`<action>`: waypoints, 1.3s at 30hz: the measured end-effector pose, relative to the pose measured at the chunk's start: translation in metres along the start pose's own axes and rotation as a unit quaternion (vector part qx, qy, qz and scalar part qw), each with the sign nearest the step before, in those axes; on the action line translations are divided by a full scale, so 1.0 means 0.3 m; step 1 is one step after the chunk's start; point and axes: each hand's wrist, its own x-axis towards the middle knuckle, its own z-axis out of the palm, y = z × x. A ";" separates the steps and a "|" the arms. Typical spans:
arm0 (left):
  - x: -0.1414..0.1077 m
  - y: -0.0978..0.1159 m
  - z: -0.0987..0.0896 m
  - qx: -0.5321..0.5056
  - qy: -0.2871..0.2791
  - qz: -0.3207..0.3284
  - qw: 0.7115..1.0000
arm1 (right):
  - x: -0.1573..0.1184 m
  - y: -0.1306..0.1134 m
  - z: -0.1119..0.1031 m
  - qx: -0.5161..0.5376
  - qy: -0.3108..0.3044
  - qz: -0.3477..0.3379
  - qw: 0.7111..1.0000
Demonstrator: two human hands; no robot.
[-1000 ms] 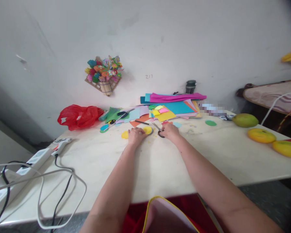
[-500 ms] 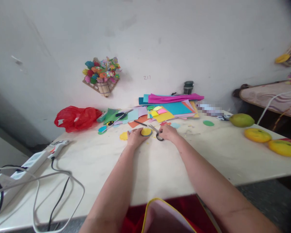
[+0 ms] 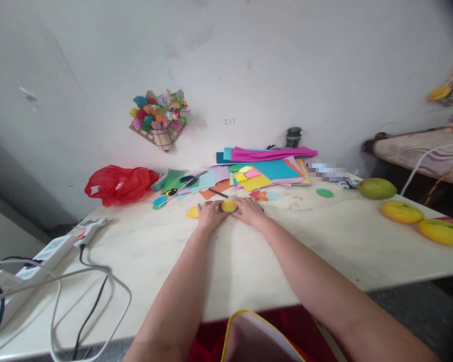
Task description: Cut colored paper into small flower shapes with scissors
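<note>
A yellow paper circle with a bluish lower rim lies between my two hands, low over the table. My left hand grips its left edge with curled fingers. On the other side, the fingers of my right hand close on the right edge. Scissors are mostly hidden beneath my right hand. A dark, thin stick-like thing lies just beyond the circle. Yellow paper rests to the left of my left hand, and a red-orange paper flower lies past my right hand.
Coloured sheets are stacked at the back. More scissors lie on paper at left, near a red plastic bag. Cables and a power strip occupy the left edge. Mangoes and a green paper oval are at right.
My right hand has let go of the scissors and moved left onto the yellow circle's right edge. My left hand has stayed almost in place.
</note>
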 end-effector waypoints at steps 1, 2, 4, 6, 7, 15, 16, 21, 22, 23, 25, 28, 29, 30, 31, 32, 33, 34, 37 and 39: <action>0.000 0.000 0.001 0.004 -0.001 0.001 1.000 | 0.004 0.001 0.006 -0.004 0.001 -0.004 1.000; 0.000 0.000 0.001 0.008 -0.002 0.002 1.000 | 0.008 0.001 0.010 -0.009 0.000 -0.006 1.000; 0.000 0.002 0.000 0.012 -0.004 0.002 1.000 | 0.013 0.002 0.012 -0.019 -0.006 -0.011 1.000; -0.002 0.007 -0.005 0.015 -0.010 -0.002 1.000 | 0.016 0.001 0.006 -0.027 -0.010 -0.016 0.999; -0.003 0.011 -0.008 0.017 -0.015 -0.005 1.000 | 0.016 0.001 0.002 -0.031 -0.011 -0.019 0.999; -0.004 0.020 -0.015 0.037 -0.034 -0.020 0.999 | 0.017 0.004 -0.005 -0.053 -0.007 -0.047 0.997; -0.003 0.021 -0.015 0.040 -0.034 -0.020 0.998 | 0.018 0.005 -0.003 -0.056 -0.005 -0.050 0.997; -0.005 0.032 -0.025 0.047 -0.042 -0.023 0.998 | 0.025 0.001 0.005 -0.019 0.034 -0.032 0.999; -0.005 0.034 -0.026 0.047 -0.043 -0.023 0.998 | 0.026 0.001 0.006 0.004 0.053 -0.022 0.998; -0.006 0.034 -0.026 0.047 -0.044 -0.022 0.998 | 0.028 0.002 0.007 0.030 0.074 -0.011 0.997; -0.005 0.031 -0.021 0.040 -0.041 -0.016 0.998 | 0.032 0.009 0.010 0.079 0.112 0.022 0.990; -0.002 0.022 -0.012 0.021 -0.022 -0.015 0.999 | 0.036 0.026 0.016 0.141 0.141 0.099 0.975; 0.000 0.020 -0.011 0.013 -0.003 -0.013 1.000 | 0.036 0.032 0.018 0.161 0.146 0.120 0.969; 0.002 0.018 -0.011 0.002 0.022 -0.009 1.000 | 0.036 0.037 0.020 0.182 0.150 0.135 0.962; 0.003 0.018 -0.013 -0.011 0.051 -0.002 0.999 | 0.035 0.040 0.020 0.202 0.152 0.141 0.957; 0.005 0.018 -0.016 -0.026 0.081 0.004 0.996 | 0.033 0.042 0.019 0.221 0.152 0.142 0.953; 0.006 0.020 -0.019 -0.044 0.107 0.003 0.993 | 0.030 0.043 0.017 0.235 0.151 0.141 0.950; 0.007 0.022 -0.022 -0.067 0.124 -0.007 0.990 | 0.027 0.041 0.013 0.243 0.148 0.141 0.948; 0.009 0.032 -0.021 -0.198 0.095 -0.075 0.973 | 0.017 0.028 -0.001 0.225 0.141 0.128 0.955; 0.010 0.038 -0.013 -0.328 0.020 -0.118 0.937 | 0.011 0.015 -0.008 0.195 0.146 0.100 0.965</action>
